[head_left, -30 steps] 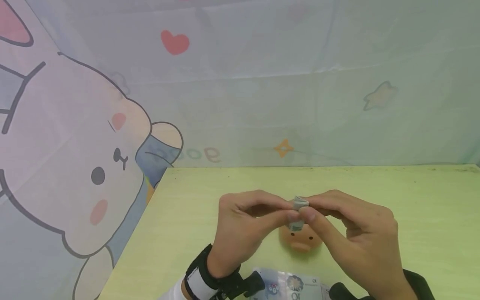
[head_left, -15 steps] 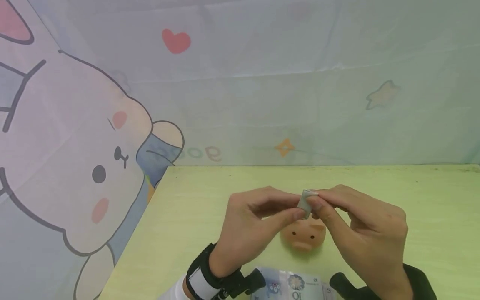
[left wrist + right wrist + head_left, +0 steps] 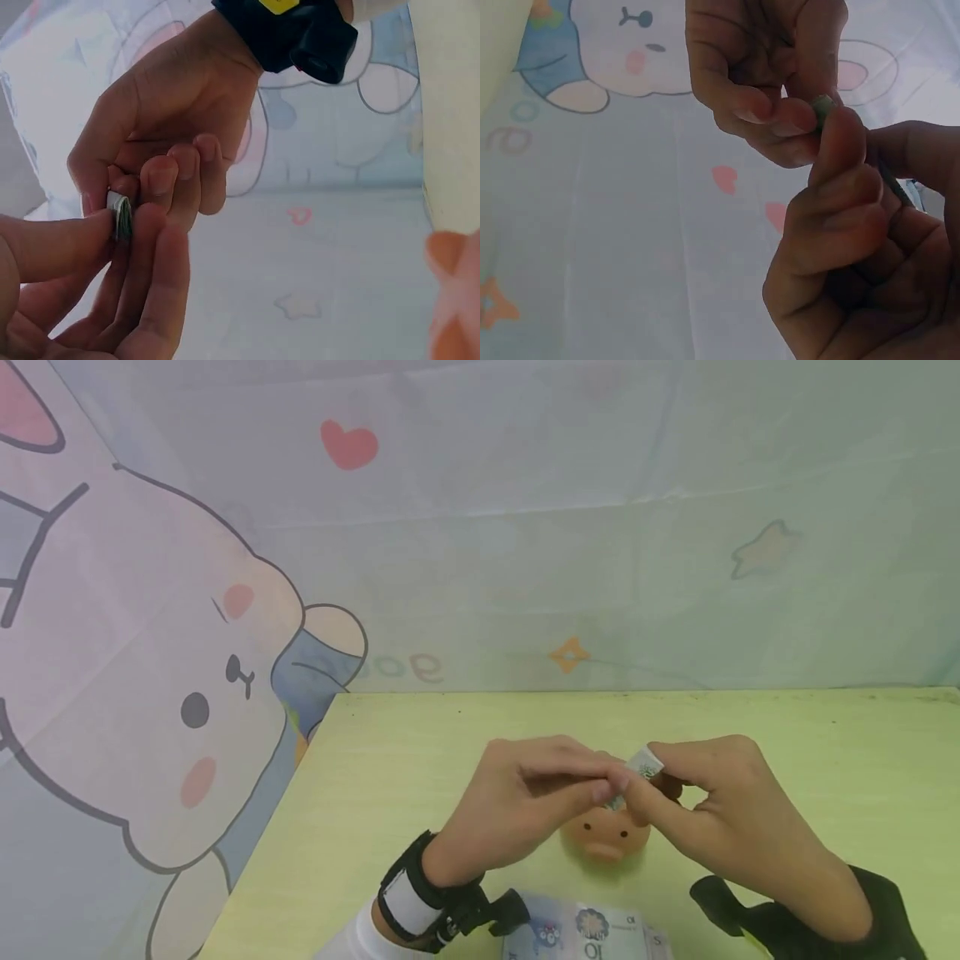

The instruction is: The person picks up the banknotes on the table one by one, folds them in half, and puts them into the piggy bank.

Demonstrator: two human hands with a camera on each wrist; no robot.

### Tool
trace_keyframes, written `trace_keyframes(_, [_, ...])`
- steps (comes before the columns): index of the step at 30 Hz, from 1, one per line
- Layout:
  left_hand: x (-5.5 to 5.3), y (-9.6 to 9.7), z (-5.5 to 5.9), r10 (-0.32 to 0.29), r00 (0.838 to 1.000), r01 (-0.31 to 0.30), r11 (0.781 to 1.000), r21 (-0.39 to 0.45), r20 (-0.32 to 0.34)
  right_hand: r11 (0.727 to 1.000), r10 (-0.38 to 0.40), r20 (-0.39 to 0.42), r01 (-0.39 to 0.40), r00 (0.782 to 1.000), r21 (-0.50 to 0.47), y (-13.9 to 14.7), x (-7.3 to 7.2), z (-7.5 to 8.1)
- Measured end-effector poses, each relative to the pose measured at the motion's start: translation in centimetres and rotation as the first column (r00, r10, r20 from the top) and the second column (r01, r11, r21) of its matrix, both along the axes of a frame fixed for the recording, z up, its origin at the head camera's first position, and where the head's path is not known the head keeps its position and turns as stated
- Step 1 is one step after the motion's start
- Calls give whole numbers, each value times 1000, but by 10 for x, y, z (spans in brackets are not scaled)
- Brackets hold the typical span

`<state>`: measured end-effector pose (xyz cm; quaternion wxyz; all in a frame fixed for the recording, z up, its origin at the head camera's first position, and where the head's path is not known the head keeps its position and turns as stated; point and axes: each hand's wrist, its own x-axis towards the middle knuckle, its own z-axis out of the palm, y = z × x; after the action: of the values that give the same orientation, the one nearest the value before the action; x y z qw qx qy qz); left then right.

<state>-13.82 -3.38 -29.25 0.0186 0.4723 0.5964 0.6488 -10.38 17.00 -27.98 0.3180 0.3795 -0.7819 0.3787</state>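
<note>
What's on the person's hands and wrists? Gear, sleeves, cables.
Left hand: bare, black strap with a white panel, small black cylindrical device, white sleeve.
Right hand: bare, black wristband, similar rounded black fitting; sleeve not distinguishable in the head view.
No cables or gloves visible.

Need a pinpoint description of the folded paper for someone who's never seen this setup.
Find the yellow-green table, then the orange pig on it. Just above its eyes in the head view, the left hand and right hand pinch a small pale paper between them. Unlike the flat notes lying nearer the camera, it is folded small and held.
</note>
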Motion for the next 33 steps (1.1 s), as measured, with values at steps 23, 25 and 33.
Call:
trace_keyframes(23, [-68, 28, -80, 220, 954, -300, 630, -716, -205, 913, -407, 296, 377, 864, 155, 24, -52, -39])
trace_keyframes(25, [-69, 29, -82, 213, 956, -292, 646, -705, -201, 906, -423, 396, 365, 815, 216, 25, -54, -41])
trace_keyframes(33, [-71, 28, -83, 218, 954, -299, 697, -652, -204, 883, -462, 477, 338, 747, 326, 18, -65, -53])
